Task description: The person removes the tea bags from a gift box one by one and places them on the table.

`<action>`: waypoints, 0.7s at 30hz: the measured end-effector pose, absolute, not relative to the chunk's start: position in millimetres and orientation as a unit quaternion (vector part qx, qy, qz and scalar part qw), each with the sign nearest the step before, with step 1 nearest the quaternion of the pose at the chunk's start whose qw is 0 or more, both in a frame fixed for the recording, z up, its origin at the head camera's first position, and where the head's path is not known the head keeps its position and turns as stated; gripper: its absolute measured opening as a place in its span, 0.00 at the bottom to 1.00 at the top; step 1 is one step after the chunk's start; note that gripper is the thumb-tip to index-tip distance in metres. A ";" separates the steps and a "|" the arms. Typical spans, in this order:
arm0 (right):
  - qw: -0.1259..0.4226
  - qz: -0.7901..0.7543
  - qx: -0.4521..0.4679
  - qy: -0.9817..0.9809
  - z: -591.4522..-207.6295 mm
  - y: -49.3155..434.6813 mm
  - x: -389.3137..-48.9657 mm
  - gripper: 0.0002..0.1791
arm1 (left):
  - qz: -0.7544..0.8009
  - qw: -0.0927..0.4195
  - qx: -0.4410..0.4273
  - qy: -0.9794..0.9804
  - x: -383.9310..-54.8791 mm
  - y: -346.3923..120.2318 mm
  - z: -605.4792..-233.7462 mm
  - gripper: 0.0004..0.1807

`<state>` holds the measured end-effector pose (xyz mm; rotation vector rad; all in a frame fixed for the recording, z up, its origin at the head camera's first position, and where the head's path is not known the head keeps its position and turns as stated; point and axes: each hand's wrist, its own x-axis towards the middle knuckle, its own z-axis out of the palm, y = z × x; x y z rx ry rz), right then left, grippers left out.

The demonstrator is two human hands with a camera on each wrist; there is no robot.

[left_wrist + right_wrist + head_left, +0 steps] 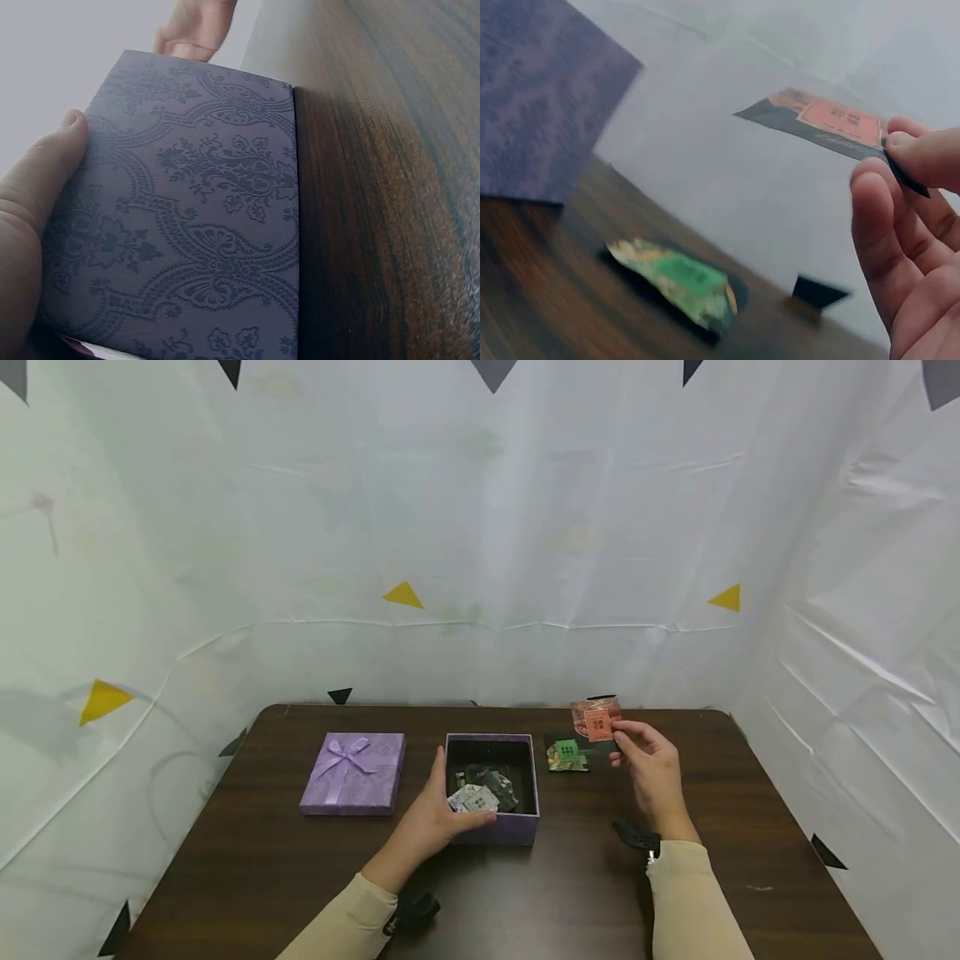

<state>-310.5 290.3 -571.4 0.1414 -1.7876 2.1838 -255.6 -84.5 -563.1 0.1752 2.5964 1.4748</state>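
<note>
A purple patterned box (497, 831) stands without its lid on the table, several small packets (480, 795) lying inside it. My left hand (435, 814) rests against the box's left side, the thumb along its near rim; the left wrist view shows the patterned wall (187, 210) close up. To the right of the box, my right hand (651, 768) pinches an orange-labelled packet (597, 725) between thumb and fingers, raised off the table. Below and left of that packet, a green-labelled packet (567, 755) lies flat on the wood.
The purple lid (356, 777) with a ribbon bow lies left of the box. A dark wooden table (247, 860) carries everything. White sheeting (525, 543) with triangle marks hangs behind and beside it.
</note>
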 end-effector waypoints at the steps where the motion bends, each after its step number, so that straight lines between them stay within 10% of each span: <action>1: 0.163 0.771 0.040 -0.614 -574.2 292.6 -310.3 0.21 | 0.491 0.074 0.060 0.866 -255.7 -84.2 -563.1 0.84; 21: 0.180 0.555 -0.157 -0.797 -593.0 322.0 -308.8 0.18 | 0.490 0.073 0.056 0.867 -257.3 -83.3 -565.8 0.84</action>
